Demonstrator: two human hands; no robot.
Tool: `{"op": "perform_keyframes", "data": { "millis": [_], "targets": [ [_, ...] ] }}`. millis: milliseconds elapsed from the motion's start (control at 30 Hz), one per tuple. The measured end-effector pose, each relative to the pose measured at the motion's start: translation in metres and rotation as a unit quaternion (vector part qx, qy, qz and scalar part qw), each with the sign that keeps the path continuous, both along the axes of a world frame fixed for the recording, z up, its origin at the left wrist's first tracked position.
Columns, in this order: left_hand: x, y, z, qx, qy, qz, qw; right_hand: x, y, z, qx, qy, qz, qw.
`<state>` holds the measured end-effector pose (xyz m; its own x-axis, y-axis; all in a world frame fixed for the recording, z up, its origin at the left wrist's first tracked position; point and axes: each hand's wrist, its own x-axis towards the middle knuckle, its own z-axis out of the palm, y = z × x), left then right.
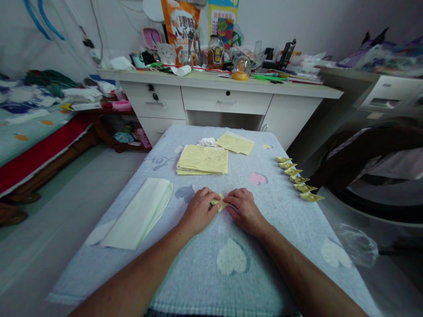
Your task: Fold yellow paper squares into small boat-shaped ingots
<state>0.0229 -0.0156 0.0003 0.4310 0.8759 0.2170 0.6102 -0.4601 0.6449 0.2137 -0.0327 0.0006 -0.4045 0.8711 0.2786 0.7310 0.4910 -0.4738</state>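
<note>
Between my two hands, low over the cloth, is a small folded piece of yellow paper, partly covered by fingers. My left hand pinches its left side with thumb and fingers. On the opposite side, my right hand grips the paper's right edge with its fingertips. Beyond the hands lies a stack of yellow paper sheets, the top one with writing on it. Along the right edge stands a row of several folded yellow paper boats.
A blue cloth with hearts covers the table. Folded pale paper lies at left. More yellow sheets and crumpled white paper sit behind the stack. A cluttered white desk stands beyond, a bed at left, a washing machine at right.
</note>
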Motion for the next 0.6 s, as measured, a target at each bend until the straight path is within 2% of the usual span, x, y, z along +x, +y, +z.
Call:
{"op": "perform_keyframes", "data": {
  "millis": [333, 600],
  "targets": [
    [-0.0052, 0.0006, 0.0017, 0.024, 0.027, -0.062, 0.997, 0.0064, -0.0006, 0.0019, 0.010, -0.023, 0.010, 1.000],
    [-0.0069, -0.0010, -0.0022, 0.095, 0.064, -0.086, 0.990, 0.0051, -0.0002, 0.0030, 0.040, -0.058, 0.021, 0.997]
  ]
}}
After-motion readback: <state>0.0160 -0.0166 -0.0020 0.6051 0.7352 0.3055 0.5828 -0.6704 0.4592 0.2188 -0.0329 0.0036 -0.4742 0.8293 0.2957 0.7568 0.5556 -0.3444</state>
